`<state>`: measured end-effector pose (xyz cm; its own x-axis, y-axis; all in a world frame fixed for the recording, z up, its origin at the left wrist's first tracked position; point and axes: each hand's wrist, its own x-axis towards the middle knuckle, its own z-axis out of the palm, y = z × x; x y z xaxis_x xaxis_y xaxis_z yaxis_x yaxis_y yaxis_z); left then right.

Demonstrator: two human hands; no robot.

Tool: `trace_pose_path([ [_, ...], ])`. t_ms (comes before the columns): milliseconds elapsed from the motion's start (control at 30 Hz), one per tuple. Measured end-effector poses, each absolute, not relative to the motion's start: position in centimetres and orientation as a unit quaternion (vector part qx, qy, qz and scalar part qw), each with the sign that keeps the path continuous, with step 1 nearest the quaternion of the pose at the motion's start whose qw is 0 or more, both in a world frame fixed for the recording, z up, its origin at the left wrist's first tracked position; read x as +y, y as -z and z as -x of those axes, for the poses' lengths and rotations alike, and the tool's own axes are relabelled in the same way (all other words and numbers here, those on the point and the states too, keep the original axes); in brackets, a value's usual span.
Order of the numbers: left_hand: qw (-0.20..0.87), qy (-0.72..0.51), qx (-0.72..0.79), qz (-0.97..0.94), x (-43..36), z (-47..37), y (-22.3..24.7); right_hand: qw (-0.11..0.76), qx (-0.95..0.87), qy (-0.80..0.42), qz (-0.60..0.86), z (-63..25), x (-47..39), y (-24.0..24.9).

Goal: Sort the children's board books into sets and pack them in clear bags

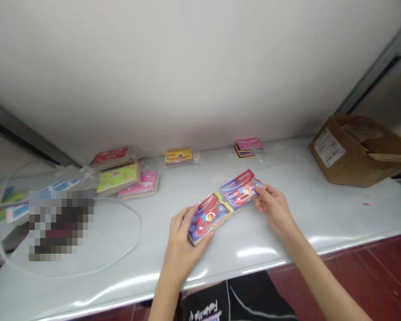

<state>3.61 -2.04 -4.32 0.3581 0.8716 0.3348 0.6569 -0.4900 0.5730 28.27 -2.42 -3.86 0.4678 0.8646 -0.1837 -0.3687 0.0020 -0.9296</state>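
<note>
My left hand [183, 243] is closed around a stack of red and purple cards [210, 217] in clear plastic wrap, low over the table near its front edge. Between thumb and fingers, my right hand [272, 206] pinches the outer end of a second bundle of similar cards [242, 189]. The two bundles meet end to end at a yellow-green edge, and I cannot tell whether they are joined there. Both show printed coloured pictures on top.
Along the wall lie a yellow card pack [178, 156], a pink-topped stack [250, 146] and a pile with a green pack [118, 178]. An open cardboard box [341, 151] stands at right. A white cable [138, 232] loops across the left of the table [167, 178], near a pixelated patch.
</note>
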Motion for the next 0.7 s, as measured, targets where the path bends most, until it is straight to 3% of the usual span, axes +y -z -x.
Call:
trace_pose_path([
  [700,0.178,-0.305,0.484,-0.801,-2.0,-3.7,4.2,0.655,-0.218,-0.490,0.532,-28.8,-2.2,5.2],
])
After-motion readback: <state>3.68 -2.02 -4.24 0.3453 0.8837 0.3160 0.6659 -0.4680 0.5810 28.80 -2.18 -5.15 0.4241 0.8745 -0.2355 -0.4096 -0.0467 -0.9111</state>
